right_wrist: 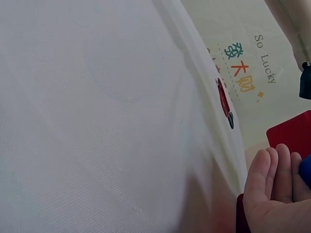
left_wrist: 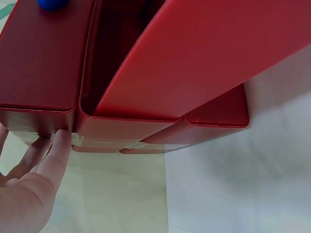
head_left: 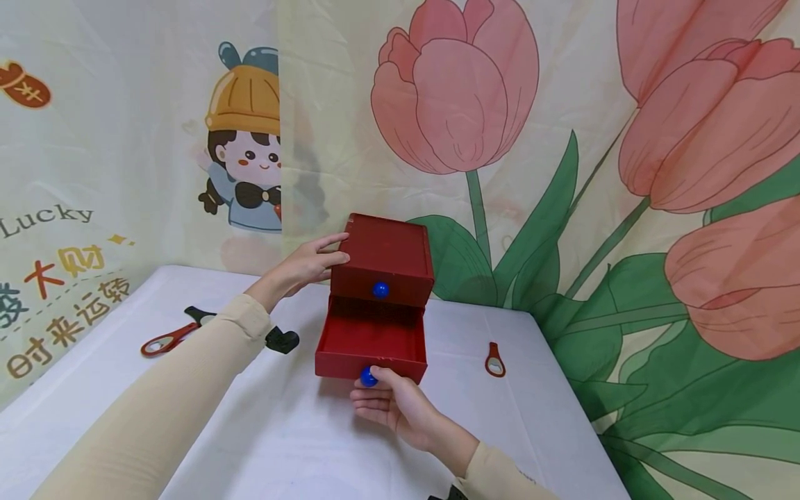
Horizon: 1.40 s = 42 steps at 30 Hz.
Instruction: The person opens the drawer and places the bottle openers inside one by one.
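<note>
A red drawer chest point(head_left: 387, 246) stands on the white table, one drawer point(head_left: 375, 333) pulled out below a shut top drawer with its own blue knob point(head_left: 380, 289). The pulled-out drawer's inside looks bare in the head view. My left hand point(head_left: 306, 265) rests its fingertips against the chest's left side, near the top; the left wrist view shows those fingers point(left_wrist: 57, 153) stretched along the side wall. With thumb and forefinger, my right hand point(head_left: 400, 410) pinches the blue drawer knob point(head_left: 369, 376) of the pulled-out drawer, the other fingers extended beneath it.
To the right on the table point(head_left: 462, 430) lies a small red piece with a rounded, loop-like end point(head_left: 495, 361). At the left, a similar red piece point(head_left: 165, 342) lies by a black one point(head_left: 198, 314), partly behind my left sleeve. A printed cloth point(head_left: 337, 104) hangs behind the table.
</note>
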Motion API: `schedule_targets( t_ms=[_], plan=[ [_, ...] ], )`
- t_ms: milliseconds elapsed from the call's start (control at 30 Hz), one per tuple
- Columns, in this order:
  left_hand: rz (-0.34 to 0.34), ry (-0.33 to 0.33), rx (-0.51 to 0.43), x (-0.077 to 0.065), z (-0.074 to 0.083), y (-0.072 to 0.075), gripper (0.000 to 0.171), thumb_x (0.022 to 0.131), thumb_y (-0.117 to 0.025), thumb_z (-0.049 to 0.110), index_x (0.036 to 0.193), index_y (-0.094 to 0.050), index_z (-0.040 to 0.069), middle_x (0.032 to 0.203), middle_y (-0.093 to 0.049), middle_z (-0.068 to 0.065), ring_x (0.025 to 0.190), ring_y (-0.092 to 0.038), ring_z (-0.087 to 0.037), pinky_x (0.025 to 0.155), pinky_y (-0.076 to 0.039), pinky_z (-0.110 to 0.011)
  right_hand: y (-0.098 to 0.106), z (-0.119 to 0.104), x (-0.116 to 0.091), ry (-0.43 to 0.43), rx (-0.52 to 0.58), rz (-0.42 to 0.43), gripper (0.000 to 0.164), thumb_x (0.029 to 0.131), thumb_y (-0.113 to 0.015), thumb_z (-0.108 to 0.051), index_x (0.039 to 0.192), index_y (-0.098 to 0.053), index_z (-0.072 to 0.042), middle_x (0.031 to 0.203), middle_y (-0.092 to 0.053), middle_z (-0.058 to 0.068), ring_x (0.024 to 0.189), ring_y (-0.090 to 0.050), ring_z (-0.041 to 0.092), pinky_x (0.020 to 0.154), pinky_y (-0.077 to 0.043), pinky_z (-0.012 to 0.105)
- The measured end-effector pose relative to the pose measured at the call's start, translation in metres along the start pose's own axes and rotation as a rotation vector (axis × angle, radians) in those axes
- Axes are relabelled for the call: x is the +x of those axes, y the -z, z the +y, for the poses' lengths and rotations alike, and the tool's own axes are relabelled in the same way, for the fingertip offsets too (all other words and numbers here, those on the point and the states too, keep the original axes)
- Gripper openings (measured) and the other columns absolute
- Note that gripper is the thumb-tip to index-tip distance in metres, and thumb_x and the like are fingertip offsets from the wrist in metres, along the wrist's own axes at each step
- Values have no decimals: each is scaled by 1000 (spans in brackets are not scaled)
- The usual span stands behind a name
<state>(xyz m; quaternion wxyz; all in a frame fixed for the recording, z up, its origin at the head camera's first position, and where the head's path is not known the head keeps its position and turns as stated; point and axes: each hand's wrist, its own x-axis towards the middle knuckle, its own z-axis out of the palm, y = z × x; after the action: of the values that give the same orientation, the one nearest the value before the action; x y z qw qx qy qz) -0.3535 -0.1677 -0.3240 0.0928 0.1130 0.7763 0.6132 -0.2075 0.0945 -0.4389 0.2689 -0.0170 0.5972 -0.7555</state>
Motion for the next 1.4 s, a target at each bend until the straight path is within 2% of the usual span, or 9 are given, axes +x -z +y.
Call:
schedule_targets(
  t_ms=[233,433,767,900,1033,1233,1400],
  plan=[
    [2,-1,4,0,0,0,74,108,-62,31,171,-24,25,173,-27,-18,155,-35,-42,123,-36,-59,2,0,0,-16,-6,-15,51,104,-65,-43,126,-70,2,116,-78,15,114,-75,33,100,-60,39],
    [-2,-7,2,0,0,0,74,108,-62,31,171,-24,24,172,-28,-19,155,-36,-42,123,-36,-58,7,-2,-2,-33,-21,-36,57,105,-62,-48,132,-68,1,122,-76,17,118,-74,35,101,-60,39],
    [-1,-1,-1,0,0,-1,74,108,-61,31,171,-23,25,172,-28,-18,155,-36,-42,123,-36,-58,27,-5,-14,-75,-71,4,69,105,-61,-49,143,-56,7,132,-71,22,119,-72,37,101,-60,42],
    [-2,1,-4,0,0,-1,74,108,-61,31,171,-24,25,172,-28,-18,155,-36,-41,123,-37,-58,45,-7,-22,-82,-110,-19,67,106,-59,-48,145,-58,7,139,-66,26,121,-71,37,101,-60,41],
    [-5,3,-7,0,0,-1,74,108,-61,31,171,-24,25,172,-28,-19,155,-36,-41,123,-36,-57,67,-10,-31,-81,-145,4,65,108,-57,-45,147,-55,7,142,-64,26,122,-70,36,102,-59,42],
    [-3,2,-12,0,1,-1,73,108,-62,31,171,-24,25,172,-28,-19,154,-37,-41,123,-36,-57,105,-22,-43,-74,-192,83,66,109,-57,-42,151,-50,8,146,-61,26,126,-68,38,104,-58,42],
    [-4,2,-12,1,1,0,73,109,-61,30,171,-24,24,172,-28,-19,155,-37,-41,123,-36,-57,137,-36,-49,8,-324,178,61,111,-53,-39,149,-51,9,144,-62,26,125,-68,37,105,-57,44]
  ],
)
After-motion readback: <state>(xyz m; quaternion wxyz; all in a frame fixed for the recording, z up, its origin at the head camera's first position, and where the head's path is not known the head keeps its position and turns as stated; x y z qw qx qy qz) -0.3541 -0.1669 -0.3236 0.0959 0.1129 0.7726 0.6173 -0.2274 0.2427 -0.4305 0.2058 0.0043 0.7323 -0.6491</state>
